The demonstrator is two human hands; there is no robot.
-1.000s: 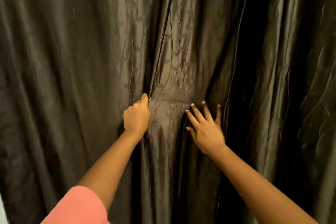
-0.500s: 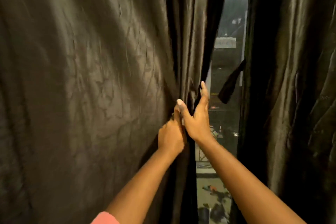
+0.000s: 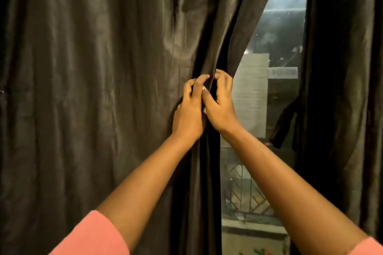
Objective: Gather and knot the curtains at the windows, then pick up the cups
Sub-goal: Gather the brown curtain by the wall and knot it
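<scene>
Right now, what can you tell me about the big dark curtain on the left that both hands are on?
The left curtain is a dark brown-grey fabric with a soft sheen, hanging in long vertical folds and creases. It fills most of the view. Its right edge is bunched into tight pleats beside the uncovered window. The left hand and the right hand grip that gathered edge side by side, fingers curled into the folds. Below them the edge hangs straight down.

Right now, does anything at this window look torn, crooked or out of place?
Nothing looks damaged. The left curtain is bunched at its inner edge where the left hand and right hand grip it. The one loose thing is a dark strip of cloth dangling from the right curtain across the window, perhaps a tie-back.
</scene>
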